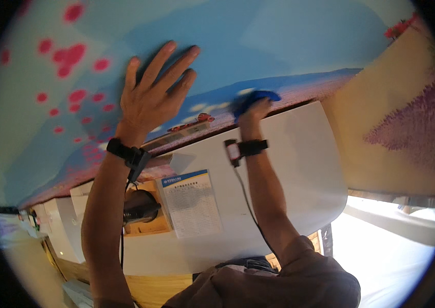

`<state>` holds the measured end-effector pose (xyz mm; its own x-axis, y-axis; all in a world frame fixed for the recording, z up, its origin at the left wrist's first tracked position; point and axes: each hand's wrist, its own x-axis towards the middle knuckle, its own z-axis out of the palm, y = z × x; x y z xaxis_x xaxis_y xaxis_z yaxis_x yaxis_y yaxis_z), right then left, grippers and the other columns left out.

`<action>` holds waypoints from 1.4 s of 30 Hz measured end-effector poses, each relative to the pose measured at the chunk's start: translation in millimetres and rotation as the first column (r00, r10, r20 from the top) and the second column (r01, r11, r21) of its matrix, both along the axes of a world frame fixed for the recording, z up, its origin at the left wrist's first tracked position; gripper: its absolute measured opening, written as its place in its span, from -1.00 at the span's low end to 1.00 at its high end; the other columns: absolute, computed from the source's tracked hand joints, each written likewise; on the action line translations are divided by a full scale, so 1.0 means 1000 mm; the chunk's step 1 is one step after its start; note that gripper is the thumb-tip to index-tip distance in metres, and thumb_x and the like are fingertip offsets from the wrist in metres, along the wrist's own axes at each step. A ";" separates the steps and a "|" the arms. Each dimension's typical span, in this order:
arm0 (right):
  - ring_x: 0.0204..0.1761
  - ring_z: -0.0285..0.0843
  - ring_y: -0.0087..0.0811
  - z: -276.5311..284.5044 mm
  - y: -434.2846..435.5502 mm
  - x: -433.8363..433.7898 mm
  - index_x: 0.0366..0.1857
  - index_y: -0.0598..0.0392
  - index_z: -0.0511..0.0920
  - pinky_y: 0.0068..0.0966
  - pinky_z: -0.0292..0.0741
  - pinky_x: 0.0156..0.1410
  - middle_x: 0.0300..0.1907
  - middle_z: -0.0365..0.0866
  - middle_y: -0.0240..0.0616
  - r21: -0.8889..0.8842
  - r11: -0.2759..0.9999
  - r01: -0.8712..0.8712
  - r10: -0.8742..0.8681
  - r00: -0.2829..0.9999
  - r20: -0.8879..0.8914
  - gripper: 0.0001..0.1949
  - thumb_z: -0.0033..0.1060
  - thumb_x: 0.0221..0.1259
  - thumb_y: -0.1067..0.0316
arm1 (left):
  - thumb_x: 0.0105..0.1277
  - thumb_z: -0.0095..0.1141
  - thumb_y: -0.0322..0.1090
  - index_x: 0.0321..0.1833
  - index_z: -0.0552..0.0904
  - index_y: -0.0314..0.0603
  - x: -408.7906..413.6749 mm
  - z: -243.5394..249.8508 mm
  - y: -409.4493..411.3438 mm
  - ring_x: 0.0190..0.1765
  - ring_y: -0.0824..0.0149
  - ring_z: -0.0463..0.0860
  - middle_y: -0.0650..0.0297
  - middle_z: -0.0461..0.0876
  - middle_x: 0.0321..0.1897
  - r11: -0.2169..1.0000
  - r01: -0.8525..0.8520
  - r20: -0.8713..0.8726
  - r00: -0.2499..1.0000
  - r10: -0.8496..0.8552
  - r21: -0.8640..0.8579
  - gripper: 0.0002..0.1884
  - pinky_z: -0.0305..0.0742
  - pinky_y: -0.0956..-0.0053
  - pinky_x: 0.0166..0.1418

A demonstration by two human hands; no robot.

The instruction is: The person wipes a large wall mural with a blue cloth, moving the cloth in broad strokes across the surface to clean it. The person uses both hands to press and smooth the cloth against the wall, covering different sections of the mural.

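Observation:
A wall mural [263, 42] with blue sky, pink petals and a strip of flower field fills the upper view. My left hand [152, 92] lies palm-down against its blue part, fingers spread, with nothing in it. To the right and lower, my right hand [256, 111] holds a blue cloth [265, 96] against the mural's lower strip, just above the back edge of a white desk [298, 154]. The cloth and fingers are blurred, and the grip is partly hidden. Both wrists wear black straps with small devices and cables.
On the desk lies a printed sheet [192, 204] beside a wooden tray [156, 227] holding a black kettle-like object [142, 208]. A white cabinet or box [63, 223] stands at the left. White bedding [379, 254] shows at the lower right, below a wall with purple flowers.

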<state>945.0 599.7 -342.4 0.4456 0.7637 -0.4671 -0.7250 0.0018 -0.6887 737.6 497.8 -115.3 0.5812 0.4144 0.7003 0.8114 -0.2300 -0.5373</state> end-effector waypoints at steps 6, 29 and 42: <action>0.59 0.18 -0.01 0.021 -0.065 -0.089 0.70 0.07 -0.11 -0.12 0.13 0.68 0.70 -0.02 -0.03 -0.161 0.981 -0.109 0.096 0.992 -0.085 -0.31 -0.26 0.70 -0.02 | 0.41 0.34 -0.14 -0.15 0.77 0.33 0.004 0.008 0.000 0.62 0.24 0.31 0.57 0.52 0.50 1.000 0.014 -0.017 1.000 -0.014 0.028 -0.97 -0.05 -0.08 0.69; 0.68 -0.05 0.21 0.059 -0.048 -0.071 0.72 -0.13 -0.08 0.17 0.12 0.69 0.72 -0.16 0.11 -0.063 0.998 0.032 0.000 0.887 0.462 -0.31 -0.38 0.69 -0.20 | 0.38 0.24 -0.52 0.00 0.69 -0.23 -0.033 0.009 -0.257 0.28 -0.02 0.65 0.01 0.63 0.31 0.929 0.212 0.753 0.651 0.096 -0.302 -0.83 0.65 0.17 0.20; 0.73 -0.46 0.30 0.165 -0.150 -0.141 0.72 -0.11 -0.07 0.34 -0.08 0.66 0.74 -0.49 0.14 0.368 0.795 -0.483 -0.312 0.195 0.930 -0.30 -0.06 0.66 0.06 | 0.42 0.21 -0.59 0.28 0.66 -0.19 -0.005 -0.070 -0.326 0.23 0.22 0.71 0.09 0.65 0.33 0.874 0.379 0.953 0.117 0.279 -0.303 -0.62 0.70 0.38 0.02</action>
<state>803.7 450.1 -177.5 0.1167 0.7111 0.6934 0.4456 0.5864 -0.6764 733.1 172.2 -185.6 -0.4177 0.8025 0.4262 0.5013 -0.1877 0.8447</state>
